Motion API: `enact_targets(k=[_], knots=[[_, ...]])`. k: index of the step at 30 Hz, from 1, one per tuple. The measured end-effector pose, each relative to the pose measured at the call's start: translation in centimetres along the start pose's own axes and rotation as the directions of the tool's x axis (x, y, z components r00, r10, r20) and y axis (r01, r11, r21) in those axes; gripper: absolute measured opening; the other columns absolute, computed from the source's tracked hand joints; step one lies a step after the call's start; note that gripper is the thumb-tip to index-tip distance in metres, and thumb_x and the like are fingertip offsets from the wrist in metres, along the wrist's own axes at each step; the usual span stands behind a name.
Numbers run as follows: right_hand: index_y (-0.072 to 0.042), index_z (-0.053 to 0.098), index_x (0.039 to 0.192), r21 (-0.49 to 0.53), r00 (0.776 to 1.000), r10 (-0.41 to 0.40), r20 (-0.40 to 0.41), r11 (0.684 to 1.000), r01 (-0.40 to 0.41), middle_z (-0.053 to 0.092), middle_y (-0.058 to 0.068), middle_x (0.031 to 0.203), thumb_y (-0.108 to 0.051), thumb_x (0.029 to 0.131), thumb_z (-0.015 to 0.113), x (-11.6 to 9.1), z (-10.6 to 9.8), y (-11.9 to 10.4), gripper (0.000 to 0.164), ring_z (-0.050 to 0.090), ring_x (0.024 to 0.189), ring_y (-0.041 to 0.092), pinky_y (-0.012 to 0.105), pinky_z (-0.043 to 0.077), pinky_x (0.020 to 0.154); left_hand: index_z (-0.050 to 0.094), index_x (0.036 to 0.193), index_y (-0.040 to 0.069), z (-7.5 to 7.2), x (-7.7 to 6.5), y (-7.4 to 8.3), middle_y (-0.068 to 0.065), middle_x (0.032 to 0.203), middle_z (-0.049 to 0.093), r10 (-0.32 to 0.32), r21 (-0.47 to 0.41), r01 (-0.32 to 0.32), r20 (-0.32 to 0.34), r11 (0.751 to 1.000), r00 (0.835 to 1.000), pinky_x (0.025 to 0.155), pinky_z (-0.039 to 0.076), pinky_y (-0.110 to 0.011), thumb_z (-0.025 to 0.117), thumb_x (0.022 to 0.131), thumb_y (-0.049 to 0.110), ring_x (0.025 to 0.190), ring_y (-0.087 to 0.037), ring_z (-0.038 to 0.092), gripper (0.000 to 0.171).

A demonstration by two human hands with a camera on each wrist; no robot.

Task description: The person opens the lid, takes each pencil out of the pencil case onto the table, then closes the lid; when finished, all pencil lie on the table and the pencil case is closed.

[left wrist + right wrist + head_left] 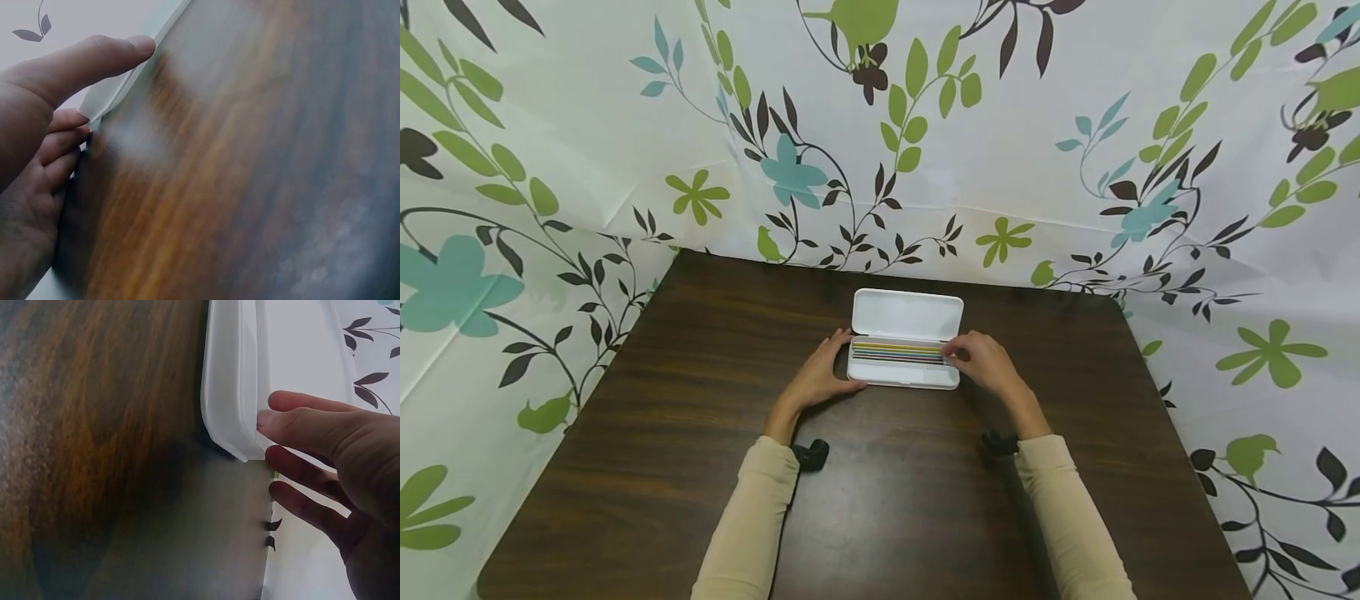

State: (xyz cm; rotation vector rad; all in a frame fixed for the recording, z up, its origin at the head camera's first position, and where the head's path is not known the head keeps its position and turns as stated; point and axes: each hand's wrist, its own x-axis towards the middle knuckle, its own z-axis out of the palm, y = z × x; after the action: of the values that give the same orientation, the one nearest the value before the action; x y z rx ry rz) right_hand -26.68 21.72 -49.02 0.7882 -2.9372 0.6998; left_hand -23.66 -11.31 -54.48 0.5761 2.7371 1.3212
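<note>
A white hinged pencil case point(904, 379) lies on the table with its lid point(907, 313) raised at the back. Several thin coloured pencils point(895, 352) lie side by side in its base, yellow towards the back and darker ones in front. My left hand point(815, 377) grips the case's left end, thumb at the front edge and fingers round the far corner. At the right end, my right hand point(987, 360) has thumb and index fingertips close together inside the rim, by the pencil ends. The right wrist view shows its other fingers spread; whether a pencil is pinched is hidden.
The case rests on a dark wood-grain table point(880, 483). Behind and beside the table hangs a white cloth point(1037, 167) printed with leaves, flowers and birds. A black wrist device point(811, 455) sits at the left cuff, another point(1000, 442) at the right.
</note>
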Motion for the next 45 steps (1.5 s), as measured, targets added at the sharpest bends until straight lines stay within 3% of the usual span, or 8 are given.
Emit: enact_targets(k=[7,16,23,32,40,45], knots=[[-0.018,0.079,0.093,-0.137,0.997,-0.049,0.052,0.989,0.056,0.069,-0.004,0.093,-0.010,0.082,0.080,0.7,0.1,0.0,0.014,0.054,0.083,0.016,0.038,0.049,0.066,0.042,0.144,0.003,-0.1,0.1,0.2,-0.014,0.156,0.031,-0.008,0.004,0.008,0.001,1.000,1.000,0.120,0.010,-0.036,0.087,0.074,0.034,0.147,-0.025,0.017,0.089],[-0.017,0.079,0.099,-0.291,0.982,-0.127,0.136,0.943,0.163,0.071,-0.001,0.097,-0.015,0.079,0.083,2.0,-0.4,-0.3,0.021,0.058,0.090,0.021,0.039,0.052,0.074,0.041,0.145,0.004,-0.2,0.2,0.1,-0.014,0.157,0.030,-0.004,0.004,0.004,-0.008,1.000,1.000,0.120,0.012,-0.039,0.087,0.074,0.035,0.147,-0.025,0.016,0.089],[-0.011,0.079,0.098,-0.270,0.965,-0.216,0.152,0.930,0.251,0.068,0.004,0.091,-0.013,0.080,0.083,2.2,-0.7,-0.5,0.019,0.058,0.084,0.021,0.040,0.053,0.071,0.041,0.144,0.003,-0.2,0.3,-0.1,-0.013,0.156,0.031,0.015,-0.003,-0.015,-0.014,1.000,1.000,0.120,0.011,-0.038,0.087,0.074,0.034,0.147,-0.025,0.016,0.089],[-0.015,0.077,0.099,-0.202,0.981,-0.079,0.180,0.973,0.116,0.065,-0.004,0.096,-0.014,0.084,0.079,2.4,-0.3,-0.5,0.015,0.056,0.093,0.015,0.037,0.054,0.078,0.042,0.144,0.003,0.0,0.3,-0.4,-0.012,0.156,0.032,0.017,0.002,-0.017,-0.018,1.000,1.000,0.120,0.011,-0.036,0.087,0.073,0.034,0.147,-0.027,0.017,0.089],[-0.012,0.076,0.103,-0.136,0.970,-0.124,0.210,0.979,0.155,0.066,-0.001,0.098,-0.010,0.086,0.075,2.5,-0.1,-0.2,0.017,0.057,0.097,0.018,0.040,0.052,0.082,0.041,0.144,0.003,0.0,0.3,-0.4,-0.014,0.156,0.032,0.019,-0.006,-0.019,-0.016,1.000,1.000,0.120,0.011,-0.036,0.087,0.073,0.032,0.147,-0.028,0.017,0.089],[-0.012,0.077,0.096,-0.078,0.978,-0.131,0.160,0.986,0.145,0.065,-0.003,0.091,-0.012,0.085,0.077,2.2,0.3,0.4,0.011,0.058,0.087,0.015,0.037,0.051,0.076,0.041,0.144,0.003,0.3,0.4,-0.4,-0.014,0.156,0.032,0.026,-0.002,-0.026,-0.012,1.000,1.000,0.120,0.011,-0.037,0.087,0.073,0.032,0.147,-0.027,0.017,0.089]])
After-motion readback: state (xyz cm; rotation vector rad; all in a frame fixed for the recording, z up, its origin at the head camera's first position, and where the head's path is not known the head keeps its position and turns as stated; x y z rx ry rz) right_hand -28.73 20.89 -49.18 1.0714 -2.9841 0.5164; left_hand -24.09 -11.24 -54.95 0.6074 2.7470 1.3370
